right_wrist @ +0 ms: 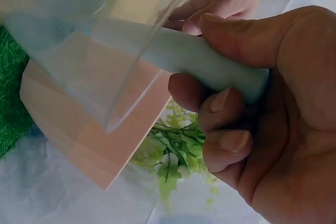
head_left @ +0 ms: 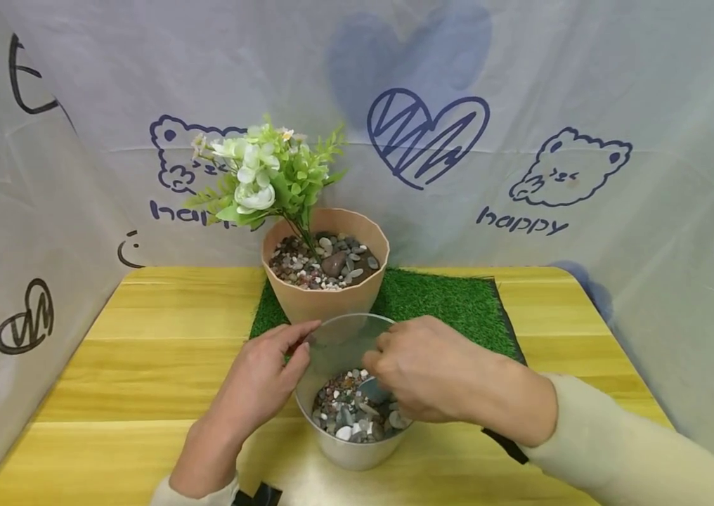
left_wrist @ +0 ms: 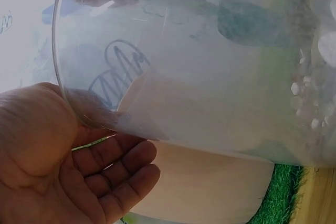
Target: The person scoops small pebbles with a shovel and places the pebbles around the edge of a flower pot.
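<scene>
A clear plastic bucket [head_left: 357,455] stands on the near part of the table, with mixed pebbles [head_left: 347,414] in its bottom. At its left rim, my left hand [head_left: 261,376] pinches the wall between thumb and fingers; the left wrist view shows the other fingers loosely bent outside the wall. My right hand [head_left: 436,369] reaches over the right rim and grips a small blue-green trowel by its handle [right_wrist: 189,61]. The trowel's blade [head_left: 374,389] points down among the pebbles, its edge partly hidden by stones and the hand.
Just behind the bucket, a peach flowerpot [head_left: 309,302] holds pebbles, a larger brown stone [head_left: 334,264] and white flowers with green leaves [head_left: 275,176]. It stands on a green turf mat [head_left: 452,302] on the wooden table [head_left: 161,351]. Printed cloth [head_left: 559,84] hangs around the table.
</scene>
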A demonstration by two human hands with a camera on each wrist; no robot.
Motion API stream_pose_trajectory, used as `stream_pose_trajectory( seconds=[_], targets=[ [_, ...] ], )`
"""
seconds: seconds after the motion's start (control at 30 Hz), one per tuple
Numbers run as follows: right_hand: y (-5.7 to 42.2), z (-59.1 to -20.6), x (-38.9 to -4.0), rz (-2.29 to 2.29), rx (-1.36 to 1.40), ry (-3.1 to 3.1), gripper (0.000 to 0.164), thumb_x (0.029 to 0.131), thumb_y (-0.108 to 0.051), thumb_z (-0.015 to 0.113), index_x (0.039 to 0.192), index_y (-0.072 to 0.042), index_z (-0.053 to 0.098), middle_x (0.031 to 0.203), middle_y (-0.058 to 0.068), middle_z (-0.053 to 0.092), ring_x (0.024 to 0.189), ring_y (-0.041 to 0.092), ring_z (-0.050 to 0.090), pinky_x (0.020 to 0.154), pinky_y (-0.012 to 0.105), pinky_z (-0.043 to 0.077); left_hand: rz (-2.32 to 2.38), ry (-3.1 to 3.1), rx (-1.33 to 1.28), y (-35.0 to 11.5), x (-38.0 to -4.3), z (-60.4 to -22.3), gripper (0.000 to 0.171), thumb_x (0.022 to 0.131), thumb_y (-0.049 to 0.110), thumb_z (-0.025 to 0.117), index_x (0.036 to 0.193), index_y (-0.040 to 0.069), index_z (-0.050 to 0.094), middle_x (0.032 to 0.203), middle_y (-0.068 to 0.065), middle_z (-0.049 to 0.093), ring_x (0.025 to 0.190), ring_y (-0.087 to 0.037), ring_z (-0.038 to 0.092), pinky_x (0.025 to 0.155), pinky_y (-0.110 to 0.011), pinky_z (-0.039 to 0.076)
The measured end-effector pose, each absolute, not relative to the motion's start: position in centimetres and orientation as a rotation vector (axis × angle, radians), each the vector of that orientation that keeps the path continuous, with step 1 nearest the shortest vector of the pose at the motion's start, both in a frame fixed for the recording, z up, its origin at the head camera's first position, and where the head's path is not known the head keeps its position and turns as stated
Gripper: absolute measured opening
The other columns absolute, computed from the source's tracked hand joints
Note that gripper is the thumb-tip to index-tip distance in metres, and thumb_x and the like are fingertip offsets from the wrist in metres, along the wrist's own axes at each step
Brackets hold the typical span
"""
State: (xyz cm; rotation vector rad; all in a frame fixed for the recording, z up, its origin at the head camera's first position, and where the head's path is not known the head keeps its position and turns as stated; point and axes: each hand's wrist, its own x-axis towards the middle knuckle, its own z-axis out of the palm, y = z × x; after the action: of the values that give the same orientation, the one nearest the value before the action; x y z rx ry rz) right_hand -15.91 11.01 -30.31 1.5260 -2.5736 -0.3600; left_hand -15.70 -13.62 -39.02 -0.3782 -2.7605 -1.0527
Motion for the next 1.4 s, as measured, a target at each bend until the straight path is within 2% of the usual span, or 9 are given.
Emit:
stream_pose_trajectory(
  seconds=[0.07,0.17,0.33,0.57,0.77,0.93,1.1,1.23,1.4],
  targets=[
    [11.1,-30.2,-16.0,-0.357,1.537,-2.608,0.008,0.084,-0.018,0.075,0.086,-0.017,0.068,0.074,-0.005,0.062,0.065,0.012,0.058,0.060,0.029,0.054,-1.055,-2.758,-0.375,-13.6,-15.6,-39.0,0.036,0.105,0.015,0.058,0.139,0.018,0.071,0.112,-0.001,0.073,0.084,-0.011,0.059,0.077,-0.036,0.052],
    [11.2,-30.1,-16.5,-0.316,1.540,-2.669,0.014,0.092,-0.025,0.075,0.084,-0.018,0.066,0.072,-0.005,0.062,0.064,0.013,0.063,0.062,0.032,0.056,-1.058,-2.766,-0.366,-13.5,-15.6,-39.1,0.036,0.106,0.016,0.057,0.140,0.018,0.070,0.109,0.000,0.072,0.081,-0.011,0.058,0.075,-0.034,0.051],
    [11.5,-29.9,-17.6,-0.122,1.443,-2.893,0.018,0.098,-0.030,0.072,0.084,-0.020,0.068,0.071,-0.009,0.063,0.065,0.011,0.064,0.068,0.035,0.058,-1.067,-2.794,-0.340,-13.5,-15.6,-39.1,0.037,0.107,0.019,0.055,0.141,0.017,0.069,0.106,0.001,0.070,0.078,-0.013,0.056,0.074,-0.034,0.049],
    [12.3,-30.1,-18.6,0.147,1.309,-3.052,0.016,0.099,-0.030,0.072,0.098,-0.016,0.079,0.083,-0.007,0.075,0.070,0.008,0.068,0.073,0.034,0.059,-1.036,-2.787,-0.352,-13.7,-15.8,-39.0,0.037,0.106,0.017,0.056,0.140,0.017,0.070,0.107,0.001,0.071,0.080,-0.014,0.057,0.076,-0.036,0.050],
    [13.0,-30.1,-19.4,0.268,1.228,-3.127,0.015,0.101,-0.029,0.071,0.097,-0.018,0.080,0.077,-0.012,0.070,0.063,0.004,0.059,0.068,0.029,0.053,-1.014,-2.784,-0.383,-13.7,-15.9,-38.7,0.038,0.106,0.017,0.057,0.141,0.017,0.070,0.116,-0.001,0.074,0.083,-0.014,0.059,0.079,-0.037,0.051],
    [13.3,-30.4,-19.7,0.361,1.167,-3.149,0.015,0.100,-0.029,0.071,0.090,-0.019,0.077,0.070,-0.012,0.063,0.059,0.007,0.053,0.061,0.028,0.046,-1.008,-2.780,-0.391,-13.7,-16.0,-38.7,0.038,0.105,0.017,0.057,0.141,0.016,0.070,0.115,-0.001,0.074,0.083,-0.014,0.059,0.079,-0.037,0.052],
    [13.5,-31.2,-19.6,0.450,1.052,-3.159,0.015,0.101,-0.029,0.070,0.098,-0.017,0.079,0.077,-0.010,0.069,0.062,0.009,0.055,0.061,0.028,0.047,-1.007,-2.793,-0.395,-13.8,-15.9,-38.6,0.038,0.105,0.017,0.057,0.141,0.017,0.070,0.118,-0.001,0.074,0.083,-0.014,0.059,0.079,-0.037,0.052],
    [13.4,-31.8,-18.9,0.324,1.129,-2.972,0.014,0.101,-0.030,0.071,0.101,-0.018,0.078,0.086,-0.007,0.074,0.068,0.009,0.059,0.064,0.030,0.051,-1.029,-2.807,-0.418,-14.0,-16.0,-38.5,0.038,0.105,0.016,0.057,0.142,0.017,0.069,0.119,-0.003,0.074,0.079,-0.014,0.057,0.075,-0.036,0.050],
    [12.7,-32.7,-18.0,0.110,1.226,-2.739,0.015,0.099,-0.031,0.073,0.091,-0.019,0.072,0.080,-0.007,0.070,0.063,0.008,0.060,0.058,0.031,0.053,-1.034,-2.830,-0.437,-14.1,-16.0,-38.4,0.038,0.106,0.017,0.058,0.143,0.017,0.068,0.118,-0.004,0.073,0.074,-0.013,0.054,0.072,-0.035,0.047]
  ],
)
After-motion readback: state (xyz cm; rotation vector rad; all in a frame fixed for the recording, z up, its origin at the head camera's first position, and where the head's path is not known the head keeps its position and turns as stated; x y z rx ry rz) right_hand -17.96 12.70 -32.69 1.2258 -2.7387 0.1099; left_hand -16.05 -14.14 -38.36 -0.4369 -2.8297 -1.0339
